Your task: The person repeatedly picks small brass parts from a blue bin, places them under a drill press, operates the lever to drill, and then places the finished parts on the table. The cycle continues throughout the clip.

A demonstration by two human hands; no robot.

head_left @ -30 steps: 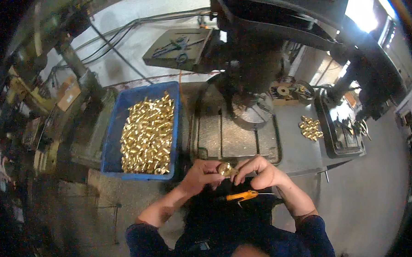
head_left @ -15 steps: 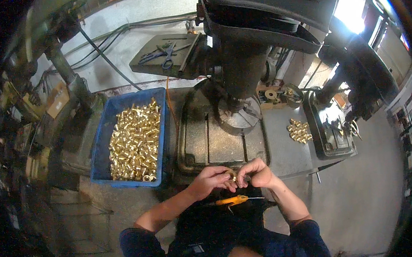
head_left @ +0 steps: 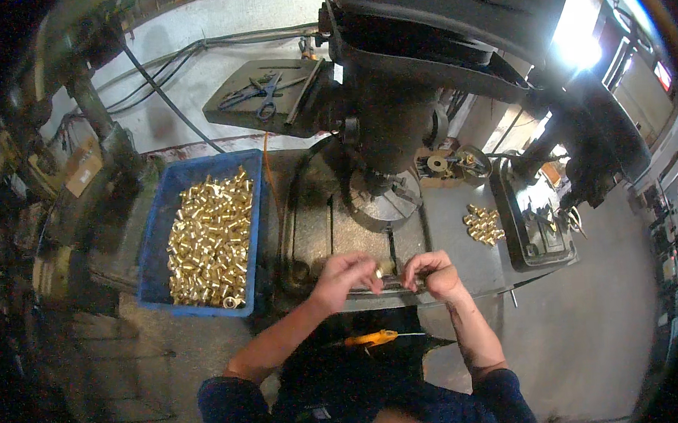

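Observation:
Over the front edge of the drill press table, my left hand (head_left: 343,281) pinches a small brass fitting (head_left: 379,273) at its fingertips. My right hand (head_left: 432,274) is a short gap to the right, its fingers curled together; whatever is between them is too small to make out. A yellow-handled tool (head_left: 371,338) with a thin metal shaft lies on my dark lap below both hands. To the left, a blue crate (head_left: 144,243) holds a heap of brass fittings (head_left: 208,236). A smaller group of brass fittings (head_left: 482,225) lies on the grey bench at the right.
A drill press (head_left: 384,126) with a round chuck (head_left: 384,203) rises beyond my hands over its slotted table (head_left: 310,232). Blue-handled scissors (head_left: 267,101) and other tools lie on a raised plate. Another machine base (head_left: 541,240) stands at the right.
My hands have come apart and moved slightly up, away from my body. The brass fitting stays in my left hand. The whole view has shifted a little.

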